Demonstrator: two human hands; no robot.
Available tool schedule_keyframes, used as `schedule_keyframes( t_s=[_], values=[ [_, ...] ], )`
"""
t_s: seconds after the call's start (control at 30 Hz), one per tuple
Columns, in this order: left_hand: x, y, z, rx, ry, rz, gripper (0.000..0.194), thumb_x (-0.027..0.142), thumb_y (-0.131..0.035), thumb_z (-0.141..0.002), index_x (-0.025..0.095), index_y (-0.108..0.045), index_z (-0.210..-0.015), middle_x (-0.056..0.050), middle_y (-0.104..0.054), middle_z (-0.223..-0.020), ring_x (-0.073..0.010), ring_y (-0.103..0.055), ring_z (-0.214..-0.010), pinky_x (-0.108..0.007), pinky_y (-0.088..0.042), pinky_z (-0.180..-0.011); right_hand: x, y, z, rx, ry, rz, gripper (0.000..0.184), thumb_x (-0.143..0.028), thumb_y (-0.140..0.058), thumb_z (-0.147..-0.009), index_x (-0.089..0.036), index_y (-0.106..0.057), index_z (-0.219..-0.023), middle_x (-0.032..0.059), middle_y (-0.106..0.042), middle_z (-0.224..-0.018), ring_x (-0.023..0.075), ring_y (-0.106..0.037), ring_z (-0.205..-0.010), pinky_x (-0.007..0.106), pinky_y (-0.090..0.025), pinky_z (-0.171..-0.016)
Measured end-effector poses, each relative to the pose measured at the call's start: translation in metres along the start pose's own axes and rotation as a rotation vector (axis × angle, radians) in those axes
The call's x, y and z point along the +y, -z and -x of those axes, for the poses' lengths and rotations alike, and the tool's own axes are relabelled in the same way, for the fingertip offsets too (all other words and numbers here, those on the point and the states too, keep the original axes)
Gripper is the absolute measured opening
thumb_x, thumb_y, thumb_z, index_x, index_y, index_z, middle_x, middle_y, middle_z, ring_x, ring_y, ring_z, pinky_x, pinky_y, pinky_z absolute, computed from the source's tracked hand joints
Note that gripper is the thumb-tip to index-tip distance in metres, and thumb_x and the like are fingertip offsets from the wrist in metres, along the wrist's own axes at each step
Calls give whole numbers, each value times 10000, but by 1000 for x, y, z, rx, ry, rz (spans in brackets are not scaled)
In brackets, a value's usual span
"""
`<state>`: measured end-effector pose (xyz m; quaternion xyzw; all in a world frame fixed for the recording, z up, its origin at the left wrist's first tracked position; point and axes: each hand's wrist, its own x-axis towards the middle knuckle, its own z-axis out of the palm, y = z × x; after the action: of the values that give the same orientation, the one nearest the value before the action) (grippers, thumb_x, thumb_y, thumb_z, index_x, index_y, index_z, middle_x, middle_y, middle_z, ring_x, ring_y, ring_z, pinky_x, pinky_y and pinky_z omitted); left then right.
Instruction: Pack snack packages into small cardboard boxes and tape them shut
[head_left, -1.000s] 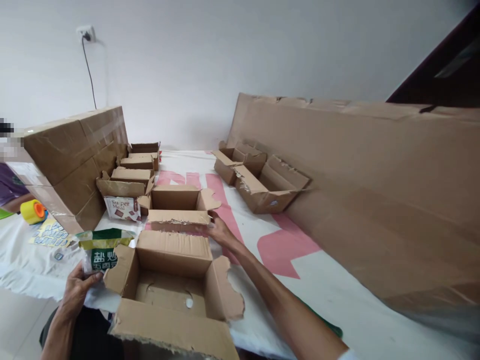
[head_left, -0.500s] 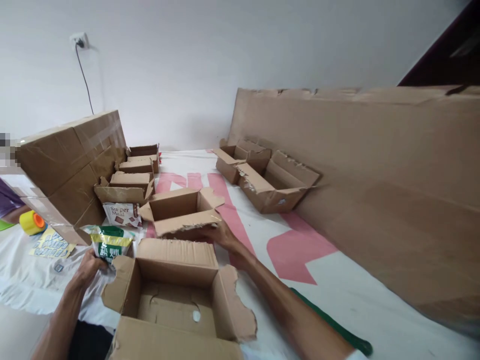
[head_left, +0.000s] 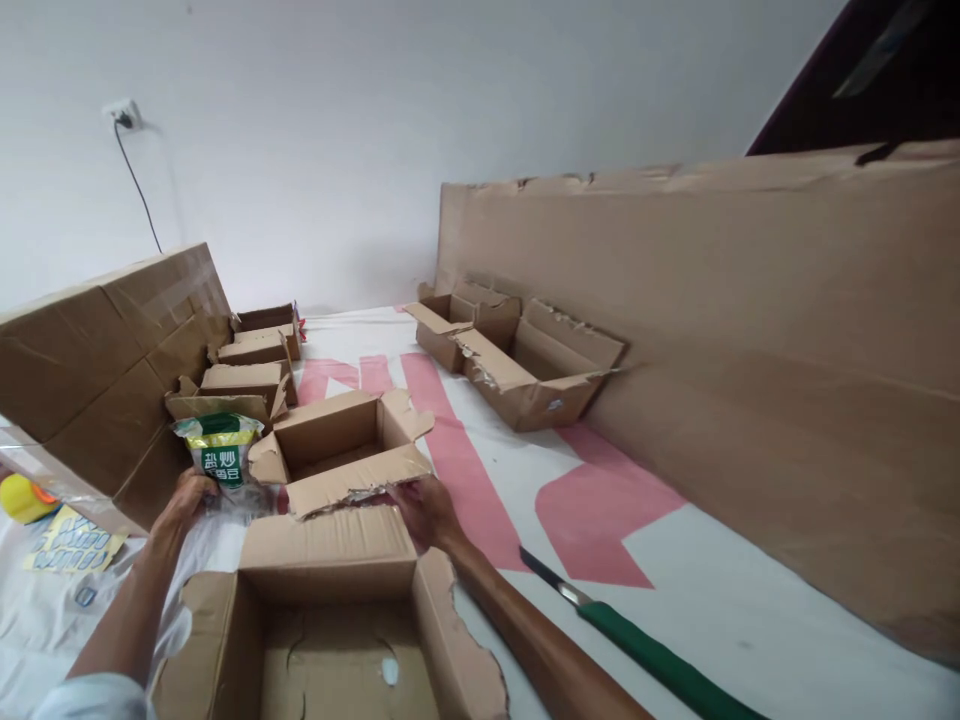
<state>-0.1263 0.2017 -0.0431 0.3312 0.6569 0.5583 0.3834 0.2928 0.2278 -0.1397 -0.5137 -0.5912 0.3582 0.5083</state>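
Holding glossy pouch (head_left: 223,462), touching ragged-flapped cardboard box (head_left: 358,482)

Green-and-white printed packet (head_left: 223,462), upright, beside open cardboard box (head_left: 360,478), torn front flap folded outward

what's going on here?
A person's left hand holds a green-and-white bag beside an open carton. Their right hand is at that carton's near right corner, partly hidden by the front flap. Another open carton sits closest to the person; a green-handled knife lies to the right.
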Motion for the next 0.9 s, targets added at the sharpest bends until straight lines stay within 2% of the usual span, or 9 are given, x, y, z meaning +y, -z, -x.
schedule_keyframes(
  t_s=[0.17, 0.43, 0.63, 0.8, 0.9],
  values=[
    [3, -14, -30, 30, -12, 4, 201, 125, -611, -356, 189, -523, -525, 39, -539, -498, -144, -514, -500, -245, -385, -481, 2, 7, 2, 79, -33, -64, 271, -501, -655, -848, -254, -701, -949, 105, -827, -955, 309, -790, -912, 408, -634, -826],
    [6, -50, -70, 87, -27, -8, 222, 129, -602, -360, 211, -490, -534, 41, -501, -504, -149, -497, -517, -240, -327, -476, 5, 7, 1, 18, -39, -74, 317, -490, -694, -829, -235, -697, -1016, 114, -827, -1071, 317, -791, -978, 419, -642, -813],
    [12, -71, -94, 136, -47, -4, 254, 129, -598, -363, 224, -465, -558, 48, -479, -507, -143, -480, -506, -246, -314, -475, 0, 11, 3, 31, 1, -45, 278, -469, -687, -839, -235, -691, -989, 102, -824, -1025, 300, -777, -916, 406, -625, -803],
    [15, -82, -110, 154, -60, 0, 256, 123, -598, -369, 222, -483, -575, 42, -488, -522, -143, -480, -524, -259, -334, -496, 1, 11, 4, 16, -6, -54, 310, -497, -669, -859, -220, -701, -995, 123, -831, -1058, 305, -776, -925, 399, -620, -781],
    [16, -83, -117, 152, -71, 1, 264, 112, -601, -365, 215, -505, -589, 35, -507, -542, -151, -492, -550, -268, -344, -513, 0, 11, 5, 22, -22, 4, 292, -475, -682, -865, -209, -720, -978, 140, -836, -1003, 324, -777, -927, 398, -623, -759]
  ],
)
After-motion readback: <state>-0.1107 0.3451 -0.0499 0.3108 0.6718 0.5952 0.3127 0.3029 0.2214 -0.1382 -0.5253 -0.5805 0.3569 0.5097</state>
